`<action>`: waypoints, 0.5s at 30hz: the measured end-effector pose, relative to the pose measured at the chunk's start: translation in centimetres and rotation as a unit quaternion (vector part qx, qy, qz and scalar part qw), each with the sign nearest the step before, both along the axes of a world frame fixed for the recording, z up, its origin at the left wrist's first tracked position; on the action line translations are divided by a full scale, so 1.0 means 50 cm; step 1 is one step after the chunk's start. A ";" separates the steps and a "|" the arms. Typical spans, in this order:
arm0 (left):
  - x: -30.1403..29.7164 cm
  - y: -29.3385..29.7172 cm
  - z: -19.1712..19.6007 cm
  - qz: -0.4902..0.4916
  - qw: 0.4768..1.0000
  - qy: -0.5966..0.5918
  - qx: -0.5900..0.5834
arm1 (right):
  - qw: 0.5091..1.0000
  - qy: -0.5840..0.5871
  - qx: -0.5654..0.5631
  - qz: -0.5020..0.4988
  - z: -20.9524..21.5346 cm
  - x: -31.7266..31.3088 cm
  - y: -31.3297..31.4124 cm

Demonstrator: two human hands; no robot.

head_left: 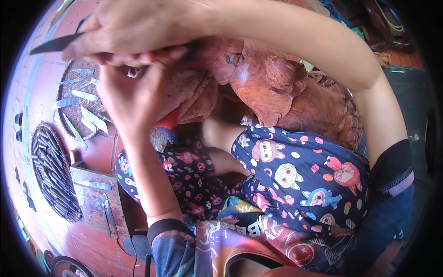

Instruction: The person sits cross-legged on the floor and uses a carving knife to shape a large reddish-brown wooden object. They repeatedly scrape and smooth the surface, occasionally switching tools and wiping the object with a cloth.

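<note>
My right hand [131, 27] reaches across the top from the right, its fingers closed. A dark, flat, pointed blade [54, 44] sticks out from it to the left. Just below, my left hand [134, 85] is raised with thumb and fingers bent together under the right hand. What the left fingers hold is hidden. Close to both hands stands a large carved reddish wood piece [265, 85], with smooth rounded forms and a dark mark on top. Its part nearest the hands is covered by my right arm.
On the left, a round woven tray [67, 99] carries several flat metal blades. Below it, a woven basket [34, 152] is packed with dark slender tools. A wooden box [94, 212] has metal blades on top. My patterned shorts [295, 171] lie beneath the carving; a dark bin [406, 99] stands right.
</note>
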State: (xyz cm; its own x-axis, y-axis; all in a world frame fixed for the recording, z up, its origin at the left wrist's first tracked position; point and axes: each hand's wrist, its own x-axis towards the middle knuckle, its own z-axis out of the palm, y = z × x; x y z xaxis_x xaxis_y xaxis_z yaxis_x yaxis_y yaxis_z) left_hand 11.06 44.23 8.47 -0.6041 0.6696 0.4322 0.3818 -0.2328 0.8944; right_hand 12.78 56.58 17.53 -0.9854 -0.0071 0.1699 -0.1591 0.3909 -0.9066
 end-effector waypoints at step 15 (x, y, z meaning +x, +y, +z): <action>0.039 0.015 0.082 -0.013 0.994 0.009 -0.108 | 0.999 0.018 0.003 -0.026 0.062 0.049 0.015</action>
